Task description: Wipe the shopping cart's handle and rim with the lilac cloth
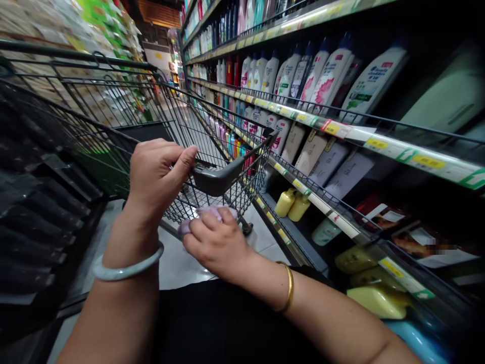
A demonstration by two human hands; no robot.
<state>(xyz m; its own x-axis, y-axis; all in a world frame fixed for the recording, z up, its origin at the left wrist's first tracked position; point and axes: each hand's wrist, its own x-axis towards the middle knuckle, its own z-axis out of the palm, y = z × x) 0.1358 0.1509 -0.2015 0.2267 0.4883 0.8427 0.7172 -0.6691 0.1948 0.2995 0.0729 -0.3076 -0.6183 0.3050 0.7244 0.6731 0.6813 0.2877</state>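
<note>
My left hand is wrapped round the dark handle of a wire shopping cart. A pale bangle circles that wrist. Lower and to the right, my right hand is closed on a crumpled light purple cloth, which shows above and beside the fingers. This hand is below the cart handle, in front of the basket. On the right wrist sits a thin gold bracelet.
Along the right run shelves with several shampoo bottles, boxes and yellow price tags. Yellow pump bottles stand low near the floor. Bagged goods are stacked on the left. A tiled aisle floor leads ahead.
</note>
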